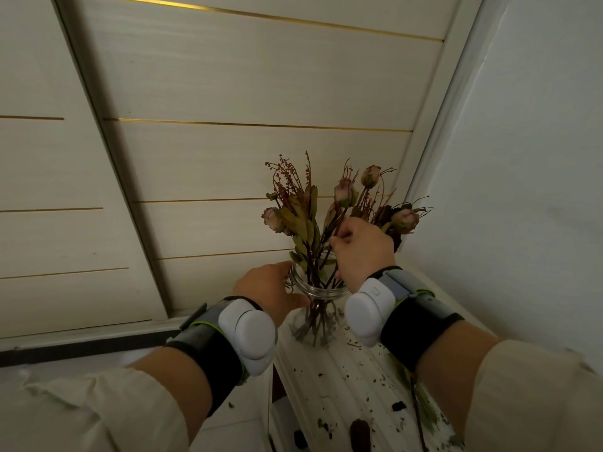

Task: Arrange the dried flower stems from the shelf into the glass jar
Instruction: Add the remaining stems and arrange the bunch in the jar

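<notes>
A clear glass jar (318, 308) stands on a white shelf (339, 380) in the corner. Several dried flower stems (306, 230) with faded rose buds and brown leaves stand in it. My left hand (270, 290) curls round the jar's left side at the rim. Above the jar, my right hand (362, 247) pinches one dried stem among the bunch. One more dried stem (421, 406) lies on the shelf under my right forearm, partly hidden.
Dark crumbs and bits of dried leaf (359, 429) are scattered over the shelf. A cream panelled wall (228, 151) rises behind the jar and a white wall (522, 158) closes the right side. The shelf's left edge drops off beside my left wrist.
</notes>
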Available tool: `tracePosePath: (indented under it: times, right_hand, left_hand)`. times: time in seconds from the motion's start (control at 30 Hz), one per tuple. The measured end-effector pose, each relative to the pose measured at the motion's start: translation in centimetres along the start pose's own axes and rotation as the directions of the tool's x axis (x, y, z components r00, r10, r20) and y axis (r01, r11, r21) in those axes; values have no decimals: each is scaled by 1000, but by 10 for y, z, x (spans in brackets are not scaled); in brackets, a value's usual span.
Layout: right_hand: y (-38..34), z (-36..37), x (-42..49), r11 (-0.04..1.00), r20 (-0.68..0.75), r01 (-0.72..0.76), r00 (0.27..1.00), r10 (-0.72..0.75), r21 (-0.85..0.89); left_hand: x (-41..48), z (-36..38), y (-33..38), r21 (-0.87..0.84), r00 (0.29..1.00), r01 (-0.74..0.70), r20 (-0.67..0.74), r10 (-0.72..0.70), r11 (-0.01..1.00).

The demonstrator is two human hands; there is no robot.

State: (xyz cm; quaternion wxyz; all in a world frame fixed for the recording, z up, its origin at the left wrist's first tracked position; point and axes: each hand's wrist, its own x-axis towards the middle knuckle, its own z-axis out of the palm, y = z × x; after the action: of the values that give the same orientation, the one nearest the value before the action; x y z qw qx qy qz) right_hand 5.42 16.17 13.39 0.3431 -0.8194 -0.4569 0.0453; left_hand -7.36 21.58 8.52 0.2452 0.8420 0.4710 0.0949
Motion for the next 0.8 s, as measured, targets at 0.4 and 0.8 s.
tracePosePath:
  times: [0.4, 0.8]
  right_hand:
    - [2, 8, 4, 998, 78, -21, 997, 26, -66]
    - [-4, 5, 6, 972, 234, -39, 968, 94, -231]
  left_hand:
    - [3, 2, -1, 19, 1000, -13, 8, 12, 1000]
    - [5, 3, -2, 26, 1000, -11, 8, 11, 1000]
